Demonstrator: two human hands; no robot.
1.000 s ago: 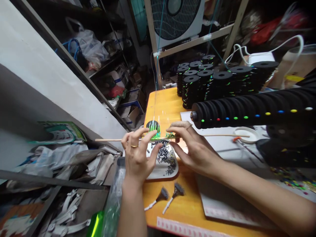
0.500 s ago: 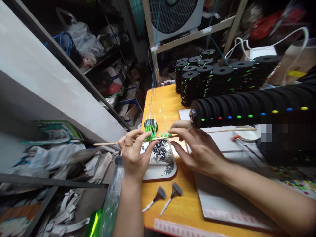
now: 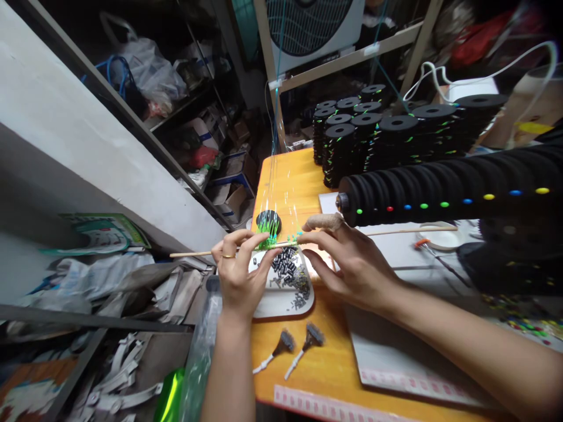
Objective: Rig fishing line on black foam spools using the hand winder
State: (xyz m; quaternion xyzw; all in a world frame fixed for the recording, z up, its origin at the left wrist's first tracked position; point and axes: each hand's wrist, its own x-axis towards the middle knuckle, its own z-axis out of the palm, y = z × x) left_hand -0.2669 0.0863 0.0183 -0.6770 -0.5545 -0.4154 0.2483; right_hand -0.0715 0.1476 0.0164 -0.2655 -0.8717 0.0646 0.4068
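Observation:
My left hand [image 3: 240, 272], a ring on one finger, pinches a thin wooden stick [image 3: 191, 254] between thumb and fingers. The stick lies nearly level and runs on past my right hand. Small green and blue pieces [image 3: 271, 239] cluster along its middle, with fine lines [image 3: 275, 176] rising from them toward the wooden frame. My right hand [image 3: 352, 264] is open, thumb apart from the fingers. Its fingertips reach the stick by the right-hand green pieces; whether they press on it I cannot tell. Below sits a white tray [image 3: 281, 309] holding black tubes [image 3: 285, 265] and tiny metal parts [image 3: 301, 290].
Two small brushes [image 3: 281, 343] lie on the orange table [image 3: 329, 346]. A long black ridged roll [image 3: 409, 190] with coloured pins extends from the right. Stacked black spools [image 3: 341, 155] stand at the back, before a wooden frame [image 3: 325, 73] and a fan [image 3: 308, 29].
The camera view has shifted slightly. Both hands stay almost in place on and beside the stick, and my right fingertips have moved only a little, close to the green pieces.

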